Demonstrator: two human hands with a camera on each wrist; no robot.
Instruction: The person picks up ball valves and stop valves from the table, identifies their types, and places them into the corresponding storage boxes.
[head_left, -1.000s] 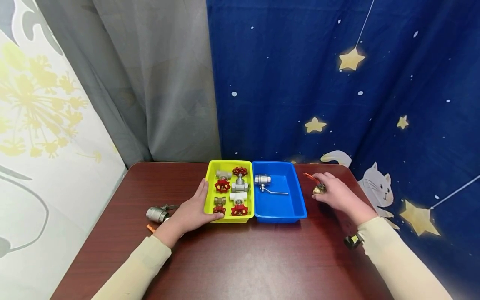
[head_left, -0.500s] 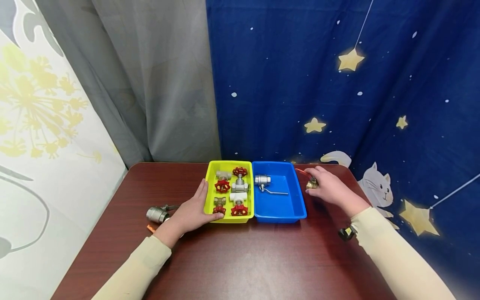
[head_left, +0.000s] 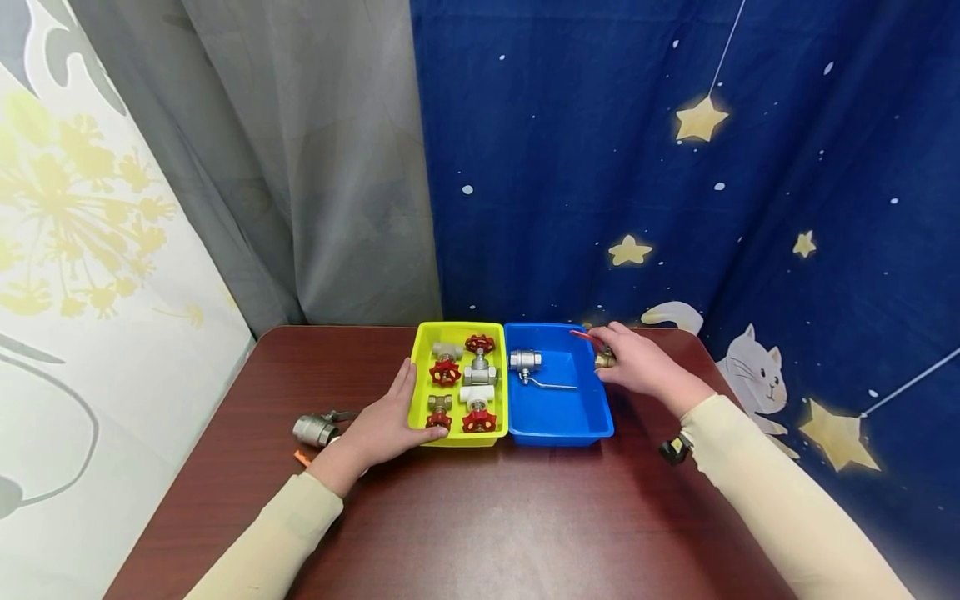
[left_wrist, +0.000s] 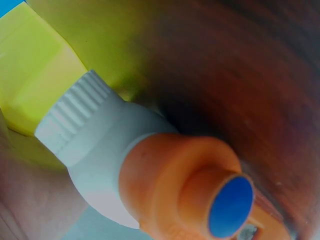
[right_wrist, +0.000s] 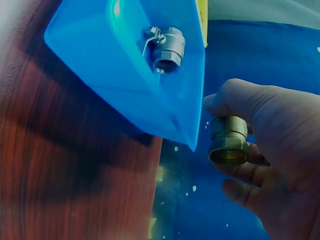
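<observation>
My right hand (head_left: pixel 637 360) grips a brass ball valve (right_wrist: pixel 230 142) with a red lever handle (head_left: pixel 587 336), at the right rim of the blue tray (head_left: pixel 555 417). Inside that tray lies a silver ball valve (head_left: pixel 526 360) with a metal lever. Fairly straight fingers of my left hand (head_left: pixel 386 421) rest along the left side of the yellow tray (head_left: pixel 487 438), the thumb over its near rim. Several valves with red handwheels fill the yellow tray, among them a white one (head_left: pixel 477 395) and a small brass one (head_left: pixel 439 405).
Left of my left hand, a larger silver valve (head_left: pixel 313 429) lies on the dark wood table (head_left: pixel 487 517). Beneath the left wrist is a white and orange plastic valve (left_wrist: pixel 165 175), mostly hidden in the head view. Curtains (head_left: pixel 540 167) hang behind the table's far edge.
My right hand has carried the brass ball valve leftward and slightly up, from the table's right side to the blue tray's right rim. The left hand has stayed in place.
</observation>
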